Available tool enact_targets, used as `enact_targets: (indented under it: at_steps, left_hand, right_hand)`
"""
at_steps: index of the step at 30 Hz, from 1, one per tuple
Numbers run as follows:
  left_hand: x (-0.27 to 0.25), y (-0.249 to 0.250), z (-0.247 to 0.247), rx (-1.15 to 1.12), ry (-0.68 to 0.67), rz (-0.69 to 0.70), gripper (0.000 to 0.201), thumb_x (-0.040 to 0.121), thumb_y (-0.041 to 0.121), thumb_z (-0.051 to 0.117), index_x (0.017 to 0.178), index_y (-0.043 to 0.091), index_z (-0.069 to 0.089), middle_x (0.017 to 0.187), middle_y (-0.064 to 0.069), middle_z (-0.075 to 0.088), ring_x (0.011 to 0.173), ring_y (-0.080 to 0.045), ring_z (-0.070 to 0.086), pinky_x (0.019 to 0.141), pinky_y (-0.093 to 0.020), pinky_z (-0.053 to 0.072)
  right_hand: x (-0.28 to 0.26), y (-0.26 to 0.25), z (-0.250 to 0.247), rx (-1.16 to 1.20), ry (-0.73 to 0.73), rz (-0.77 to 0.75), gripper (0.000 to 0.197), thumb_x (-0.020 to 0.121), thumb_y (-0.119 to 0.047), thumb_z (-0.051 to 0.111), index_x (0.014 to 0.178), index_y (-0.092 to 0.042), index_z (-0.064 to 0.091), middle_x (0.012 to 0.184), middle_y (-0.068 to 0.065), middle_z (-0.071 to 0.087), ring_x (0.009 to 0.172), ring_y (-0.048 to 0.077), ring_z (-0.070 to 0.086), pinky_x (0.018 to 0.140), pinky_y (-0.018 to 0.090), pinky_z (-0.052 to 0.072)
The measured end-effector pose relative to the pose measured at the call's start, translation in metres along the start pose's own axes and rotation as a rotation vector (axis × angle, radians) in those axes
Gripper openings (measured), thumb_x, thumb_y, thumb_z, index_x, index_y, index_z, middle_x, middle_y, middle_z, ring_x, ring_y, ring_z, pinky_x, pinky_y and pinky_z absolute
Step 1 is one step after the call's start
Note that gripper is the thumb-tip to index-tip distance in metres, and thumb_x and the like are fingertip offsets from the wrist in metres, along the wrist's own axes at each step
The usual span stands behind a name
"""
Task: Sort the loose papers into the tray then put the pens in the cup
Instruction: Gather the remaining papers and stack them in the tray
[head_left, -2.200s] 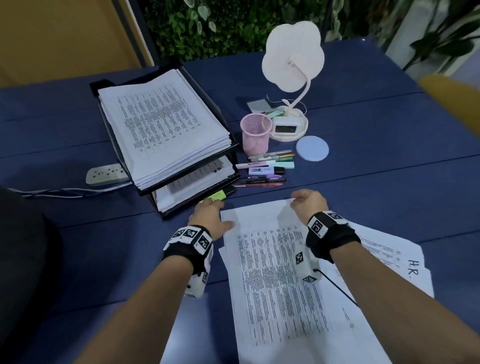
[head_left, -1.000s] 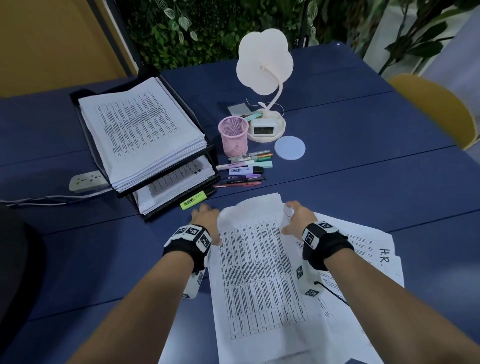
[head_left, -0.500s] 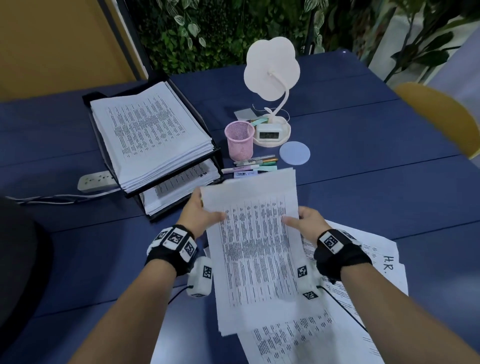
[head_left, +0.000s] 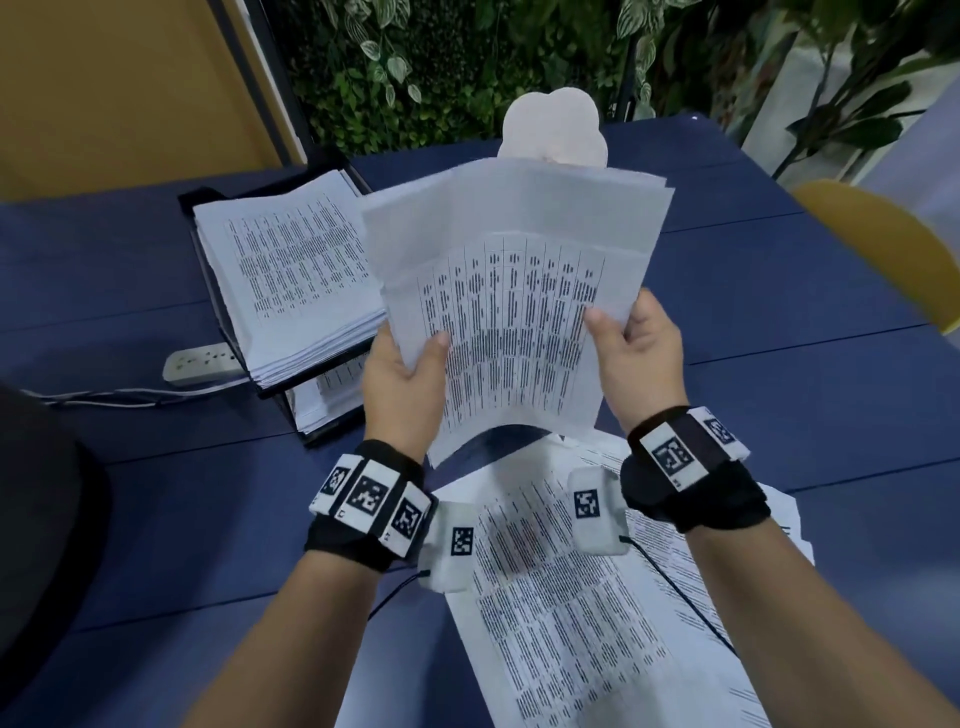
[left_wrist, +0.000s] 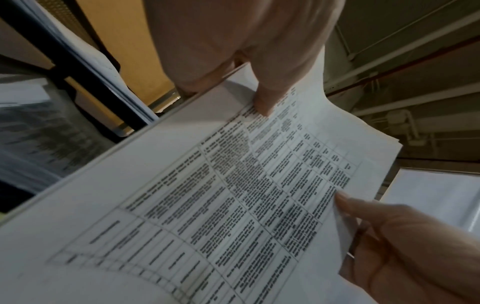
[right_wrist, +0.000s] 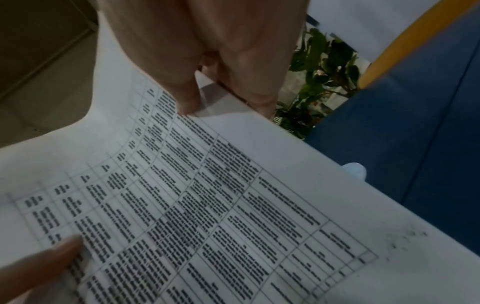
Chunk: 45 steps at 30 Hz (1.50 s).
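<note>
I hold a sheaf of printed papers (head_left: 514, 291) up in the air over the blue table, tilted toward me. My left hand (head_left: 402, 371) pinches its left edge, thumb on the front. My right hand (head_left: 631, 345) pinches the right edge the same way. Both wrist views show the same printed sheaf (left_wrist: 233, 195) (right_wrist: 207, 205), with my left hand (left_wrist: 249, 67) at the top of one and my right hand (right_wrist: 221, 61) at the top of the other. The black two-tier tray (head_left: 228, 312), stacked high with paper, stands at the left. More loose papers (head_left: 571, 597) lie under my wrists. The held sheets hide the pens and cup.
A white power strip (head_left: 200, 364) with its cable lies left of the tray. A white flower-shaped lamp (head_left: 553, 127) rises behind the held papers. A yellow chair (head_left: 878, 244) stands at the right table edge, plants along the back. A dark object (head_left: 41, 519) sits at the left.
Both hands gathered a sheaf from the loose pile on the table and raised it upright in front of me; it now covers the pens, the pink cup and the lamp base.
</note>
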<state>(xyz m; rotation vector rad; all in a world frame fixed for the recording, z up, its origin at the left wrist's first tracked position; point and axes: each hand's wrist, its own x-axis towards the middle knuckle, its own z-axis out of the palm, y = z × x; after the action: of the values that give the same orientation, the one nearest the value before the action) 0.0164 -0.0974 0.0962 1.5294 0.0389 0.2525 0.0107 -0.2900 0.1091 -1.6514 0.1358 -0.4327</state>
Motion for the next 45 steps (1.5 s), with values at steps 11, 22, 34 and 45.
enact_targets:
  at_steps: [11,22,34,45]
  left_hand:
    - [-0.005,-0.043,-0.010,0.051,-0.032,-0.187,0.030,0.094,0.003,0.054,0.123,0.008,0.052,0.112,0.005,0.064,0.094,0.007,0.062,0.086,-0.014,0.050]
    - [0.010,-0.038,-0.020,0.013,0.015,-0.178,0.030,0.095,0.011,0.055,0.123,0.019,0.052,0.114,0.012,0.064,0.102,0.008,0.060,0.084,-0.010,0.045]
    - [0.009,-0.057,-0.055,0.015,0.130,-0.247,0.028,0.091,0.010,0.060,0.115,0.023,0.054,0.112,0.009,0.065,0.104,-0.006,0.061,0.093,-0.025,0.046]
    - [-0.003,-0.046,-0.051,-0.141,0.105,-0.206,0.030,0.092,-0.001,0.054,0.107,0.025,0.056,0.111,0.005,0.066,0.104,-0.008,0.064,0.091,-0.024,0.050]
  right_hand:
    - [-0.013,0.065,-0.004,-0.164,-0.132,0.346,0.030,0.087,-0.001,0.051,0.112,-0.017,0.049,0.104,-0.001,0.064,0.099,0.018,0.062,0.088,0.035,0.050]
    - [-0.012,0.081,-0.013,-0.274,-0.228,0.390,0.017,0.096,-0.021,0.049,0.107,-0.019,0.061,0.106,0.001,0.067,0.101,0.023,0.062,0.089,0.038,0.051]
    - [-0.023,0.087,0.006,-0.158,-0.394,0.581,0.024,0.095,-0.005,0.046,0.112,-0.018,0.056,0.117,0.007,0.061,0.088,0.021,0.061,0.056,0.025,0.052]
    - [-0.014,0.072,0.021,0.033,-0.330,0.522,0.019,0.090,-0.003,0.057,0.100,-0.020,0.055,0.116,0.013,0.064,0.100,0.027,0.063,0.085,0.037,0.055]
